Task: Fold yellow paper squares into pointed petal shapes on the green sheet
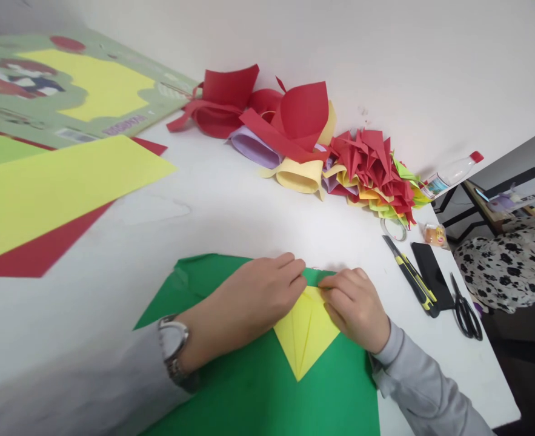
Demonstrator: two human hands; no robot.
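A small piece of folded yellow paper, creased and pointed at its near end, lies on a large green sheet. My left hand, with a watch at the wrist, has its fingers curled and closed on the upper left of the yellow paper. At the upper right edge of that paper, my right hand pinches with thumb and fingers. The fingers hide most of the paper's top edge.
Behind lie red and purple paper pieces and a pile of folded paper shapes. To the right are a box cutter, a phone, scissors and a bottle. Yellow sheets lie left. A person's patterned garment shows beyond the table.
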